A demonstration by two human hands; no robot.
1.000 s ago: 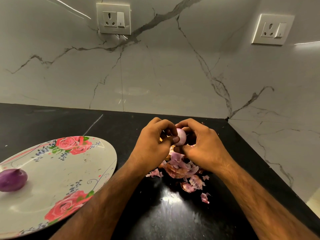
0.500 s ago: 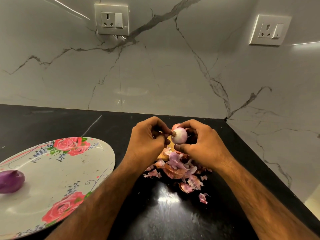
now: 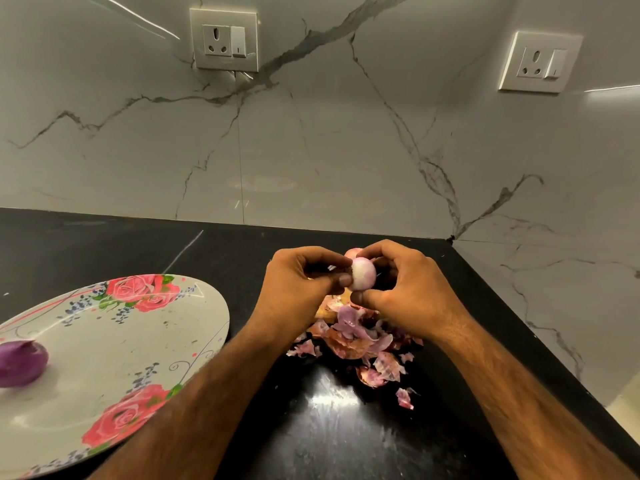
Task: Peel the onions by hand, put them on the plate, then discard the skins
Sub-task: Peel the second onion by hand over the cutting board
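Small pale onion [image 3: 363, 273], round & smooth, is held up over the counter between both hands. Right hand [image 3: 405, 289] curls round it w/ thumb underneath. Left hand [image 3: 298, 285] pinches its left end w/ thumb & fingertips. Just below lies a heap of papery pink-purple skins [image 3: 356, 337], torn and curled, on the glossy black counter [image 3: 346, 438]. White marble-look wall [image 3: 311, 150] w/ grey veins meets in a corner at right and carries two sockets [image 3: 225, 39] [image 3: 540, 62]. At left, a round rose-print plate [image 3: 114, 341] holds one purple onion [image 3: 20, 363].
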